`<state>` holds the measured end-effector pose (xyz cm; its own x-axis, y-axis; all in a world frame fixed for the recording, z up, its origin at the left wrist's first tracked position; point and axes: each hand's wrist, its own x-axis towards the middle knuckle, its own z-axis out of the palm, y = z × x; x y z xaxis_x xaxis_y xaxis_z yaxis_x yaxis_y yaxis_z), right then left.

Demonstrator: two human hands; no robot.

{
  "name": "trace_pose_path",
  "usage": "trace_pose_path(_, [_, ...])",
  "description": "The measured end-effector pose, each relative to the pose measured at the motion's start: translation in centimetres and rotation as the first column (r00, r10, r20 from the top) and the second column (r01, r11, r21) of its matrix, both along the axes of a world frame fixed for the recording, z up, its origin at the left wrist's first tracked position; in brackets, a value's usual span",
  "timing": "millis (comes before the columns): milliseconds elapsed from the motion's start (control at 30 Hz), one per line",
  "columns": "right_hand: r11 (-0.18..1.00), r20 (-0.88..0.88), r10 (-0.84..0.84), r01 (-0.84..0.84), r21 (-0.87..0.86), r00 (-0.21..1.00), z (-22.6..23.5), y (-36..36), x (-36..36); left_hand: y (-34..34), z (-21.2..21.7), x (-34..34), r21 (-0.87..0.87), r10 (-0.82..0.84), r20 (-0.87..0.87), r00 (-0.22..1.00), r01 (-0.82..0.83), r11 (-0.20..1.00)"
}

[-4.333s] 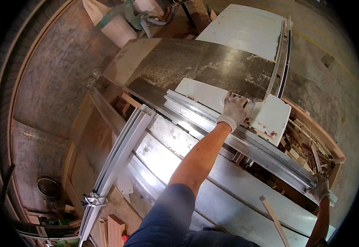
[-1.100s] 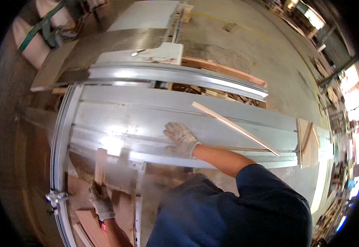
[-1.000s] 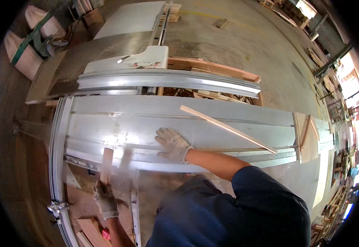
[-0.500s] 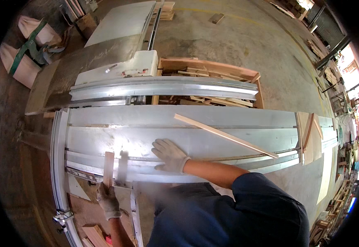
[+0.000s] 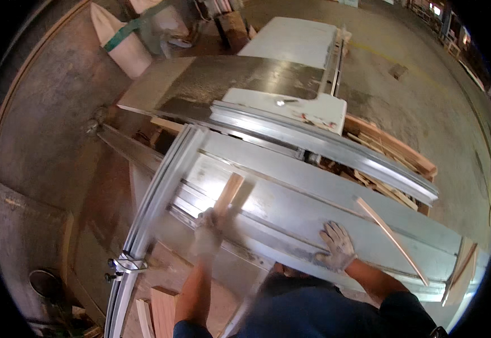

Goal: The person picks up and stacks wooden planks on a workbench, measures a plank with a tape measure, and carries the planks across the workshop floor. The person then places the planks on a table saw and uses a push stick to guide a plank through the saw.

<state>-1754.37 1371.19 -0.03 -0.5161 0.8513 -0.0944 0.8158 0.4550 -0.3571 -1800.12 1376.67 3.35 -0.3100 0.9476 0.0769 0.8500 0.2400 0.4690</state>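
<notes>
In my gloved left hand (image 5: 207, 232) is one end of a short flat wood board (image 5: 230, 192). The fingers are closed round it, and the hand is slightly blurred. Its far end slants up over the grey metal sliding table (image 5: 290, 194) of the saw. My gloved right hand (image 5: 337, 246) rests on the table near its front edge, fingers spread and nothing in it. To the right of that hand a long thin wood strip (image 5: 393, 241) lies at a slant across the table.
A metal fence rail (image 5: 161, 186) with a clamp (image 5: 127, 263) runs along the table's left end. Beyond the table are a second rail (image 5: 324, 149) and a wooden bin (image 5: 403, 146) of offcuts. More wood pieces (image 5: 164, 310) sit at lower left, and others (image 5: 460, 270) at far right.
The view has swung left. My left hand has brought the board up from beside the front edge to over the table. My right hand stays flat on the surface.
</notes>
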Motion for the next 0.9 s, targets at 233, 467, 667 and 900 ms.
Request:
trace_pose_path(233, [0.997,-0.034,0.057,-0.055,0.062,0.998,-0.6,0.3,0.4,9.6,-2.1,-5.8,0.119,0.016,-0.14,0.99,0.001,0.993])
trace_pose_path(467, [0.996,-0.022,0.043,-0.041,0.073,0.999,0.0,0.5,0.8,19.5,-4.3,-8.6,0.047,0.121,-0.315,0.941,-0.111,0.993])
trace_pose_path(667, [0.997,-0.045,0.013,-0.009,0.081,0.999,-0.5,0.1,1.1,23.4,-3.6,-8.2,0.116,0.04,-0.511,0.859,0.023,0.993])
trace_pose_path(900, [0.993,-0.007,0.009,-0.008,0.115,1.0,-1.9,-0.5,1.6,24.3,-4.3,-8.7,0.108,-0.053,-0.605,0.794,0.147,0.983])
